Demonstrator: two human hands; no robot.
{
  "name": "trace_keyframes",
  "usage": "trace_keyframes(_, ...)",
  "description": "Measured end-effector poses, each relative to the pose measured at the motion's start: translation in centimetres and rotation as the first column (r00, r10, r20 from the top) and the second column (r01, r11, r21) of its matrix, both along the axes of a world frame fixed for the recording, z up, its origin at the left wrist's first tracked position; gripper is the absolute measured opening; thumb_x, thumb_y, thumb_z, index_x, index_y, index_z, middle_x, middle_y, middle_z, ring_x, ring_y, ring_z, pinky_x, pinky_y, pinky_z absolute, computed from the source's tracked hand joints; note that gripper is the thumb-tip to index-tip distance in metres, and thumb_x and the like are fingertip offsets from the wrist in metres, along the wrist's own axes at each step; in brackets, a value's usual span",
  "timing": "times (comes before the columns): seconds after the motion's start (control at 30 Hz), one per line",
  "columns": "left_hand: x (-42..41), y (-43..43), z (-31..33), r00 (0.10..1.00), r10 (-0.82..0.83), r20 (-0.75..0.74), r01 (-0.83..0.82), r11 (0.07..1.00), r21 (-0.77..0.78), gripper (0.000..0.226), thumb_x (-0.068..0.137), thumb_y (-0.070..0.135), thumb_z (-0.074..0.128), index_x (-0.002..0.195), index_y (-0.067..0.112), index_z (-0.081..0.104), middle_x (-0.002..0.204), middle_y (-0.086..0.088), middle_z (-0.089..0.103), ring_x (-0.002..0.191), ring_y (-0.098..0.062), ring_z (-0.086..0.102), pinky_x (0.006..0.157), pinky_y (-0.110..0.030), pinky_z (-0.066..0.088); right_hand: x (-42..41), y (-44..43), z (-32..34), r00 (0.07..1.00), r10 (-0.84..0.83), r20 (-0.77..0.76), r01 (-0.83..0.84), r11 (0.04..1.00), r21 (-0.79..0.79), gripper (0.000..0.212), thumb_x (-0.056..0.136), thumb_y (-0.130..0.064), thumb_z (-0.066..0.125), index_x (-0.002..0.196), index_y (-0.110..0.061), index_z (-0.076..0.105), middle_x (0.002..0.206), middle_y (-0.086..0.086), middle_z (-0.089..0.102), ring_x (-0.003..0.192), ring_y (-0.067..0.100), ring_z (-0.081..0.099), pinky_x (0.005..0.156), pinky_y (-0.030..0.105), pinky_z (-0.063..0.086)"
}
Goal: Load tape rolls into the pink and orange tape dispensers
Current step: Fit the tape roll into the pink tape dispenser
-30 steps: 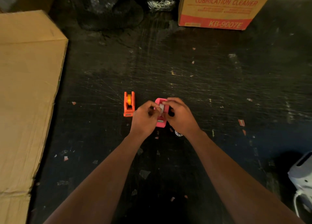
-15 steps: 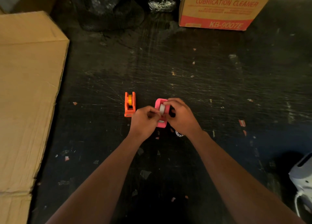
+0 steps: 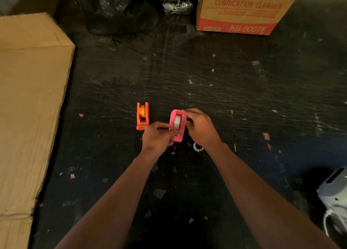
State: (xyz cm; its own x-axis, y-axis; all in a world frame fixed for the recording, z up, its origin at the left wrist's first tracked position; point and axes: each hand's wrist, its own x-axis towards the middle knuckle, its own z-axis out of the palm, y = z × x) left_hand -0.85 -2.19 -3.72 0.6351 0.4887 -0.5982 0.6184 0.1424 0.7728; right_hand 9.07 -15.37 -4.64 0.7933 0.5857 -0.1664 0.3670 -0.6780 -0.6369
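Observation:
The pink tape dispenser point(image 3: 177, 136) stands on the dark floor with a white tape roll point(image 3: 177, 121) seated in its slot. My right hand point(image 3: 201, 128) grips the dispenser's right side and top edge. My left hand point(image 3: 156, 137) pinches something thin at the dispenser's left front, near the cutter; it looks like the tape end. To the left, the orange tape dispenser point(image 3: 142, 115) stands alone with a yellow roll point(image 3: 142, 110) inside. A small white plastic ring point(image 3: 197, 147) lies on the floor under my right wrist.
A flattened cardboard sheet point(image 3: 30, 108) covers the left side. A "Lubrication Cleaner" carton point(image 3: 242, 10) stands at the back right, and dark plastic-wrapped bundles point(image 3: 120, 8) sit at the back. A white device point(image 3: 336, 196) lies at the lower right. Paper scraps litter the floor.
The white roll has settled lower into the pink dispenser. My left hand has slid down and toward me, from the roll to the dispenser's front. My right hand keeps its hold.

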Motion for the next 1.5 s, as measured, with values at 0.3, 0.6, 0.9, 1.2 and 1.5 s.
trace_keyframes(0.3,-1.6,-0.1,-0.6,0.994,-0.096,-0.058,0.091,0.992,-0.089,0.062,0.084,0.018,0.083,0.14,0.026,0.059,0.095,-0.002,0.077,0.07,-0.008,0.071,0.053,-0.018,0.055,0.0,0.0,0.2,1.0,-0.002,0.006,0.002,1.0,-0.016,0.045,0.099,-0.001,0.061,0.143,-0.005,0.06,0.146,0.012,0.061,0.136,0.025,0.055,0.118,0.036,0.04)
trace_keyframes(0.6,-1.6,-0.1,-1.8,0.997,-0.073,-0.032,0.072,0.997,-0.041,0.055,0.087,0.022,0.079,0.14,0.029,0.061,0.092,-0.001,0.079,0.067,-0.007,0.069,0.054,-0.018,0.053,-0.2,-0.5,0.5,0.995,0.059,-0.082,-0.06,0.998,-0.004,0.048,0.097,-0.009,0.063,0.144,-0.014,0.06,0.148,0.009,0.054,0.135,0.024,0.053,0.113,0.038,0.046)
trace_keyframes(0.9,-1.8,-0.2,-1.8,0.992,-0.123,-0.009,0.123,0.99,0.064,0.045,0.09,0.028,0.078,0.133,0.029,0.065,0.092,0.004,0.079,0.069,-0.005,0.069,0.057,-0.019,0.051,-0.6,-0.4,0.3,0.992,0.101,-0.07,-0.106,0.992,-0.068,0.051,0.1,-0.023,0.067,0.149,-0.016,0.055,0.153,0.005,0.044,0.138,0.02,0.049,0.114,0.033,0.041)
trace_keyframes(1.2,-1.7,-0.3,-1.8,0.993,-0.12,0.009,0.119,0.988,0.096,0.044,0.087,0.027,0.08,0.129,0.026,0.066,0.101,0.001,0.078,0.08,-0.01,0.07,0.077,-0.034,0.058,-0.7,0.3,0.1,0.997,0.06,-0.057,-0.063,0.996,-0.063,0.046,0.106,-0.016,0.055,0.151,-0.015,0.05,0.155,0.007,0.045,0.138,0.023,0.05,0.112,0.032,0.042)
trace_keyframes(1.5,-1.4,-0.7,-1.0,0.989,-0.137,-0.046,0.143,0.979,0.147,0.05,0.086,0.03,0.081,0.133,0.025,0.062,0.11,0.002,0.077,0.093,-0.014,0.073,0.091,-0.043,0.06,-0.4,0.8,0.0,0.998,-0.007,-0.055,0.005,0.999,-0.035,0.042,0.108,-0.018,0.048,0.15,-0.015,0.052,0.147,0.009,0.052,0.134,0.025,0.054,0.111,0.039,0.045)
